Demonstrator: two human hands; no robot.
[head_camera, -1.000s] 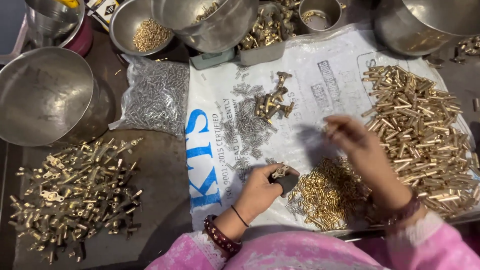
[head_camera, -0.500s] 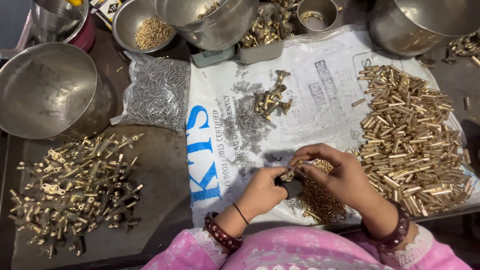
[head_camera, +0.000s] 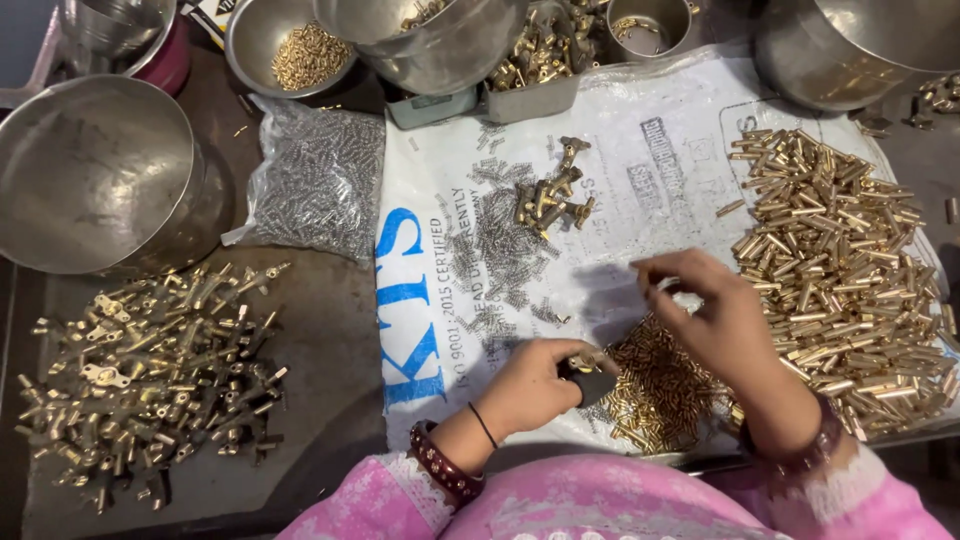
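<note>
My left hand (head_camera: 540, 385) grips a small brass fitting (head_camera: 590, 358) against a dark block (head_camera: 596, 385), near the front of the white printed sack (head_camera: 640, 180). My right hand (head_camera: 715, 320) hovers a little to the right and above it, fingers pinched near some small part I cannot make out. Just below both hands lies a heap of small brass pins (head_camera: 660, 390). A scatter of small steel springs (head_camera: 505, 250) lies on the sack ahead of my left hand.
A big pile of brass tubes (head_camera: 850, 270) fills the right. A few assembled brass fittings (head_camera: 555, 195) lie mid-sack. Brass fittings (head_camera: 150, 370) are heaped at left, beside a bag of springs (head_camera: 320, 180). Steel bowls (head_camera: 90, 170) and containers line the back.
My right hand went from the tube pile to meet my left hand at the fitting, then lifted away to the right again. My left hand stayed in place.
</note>
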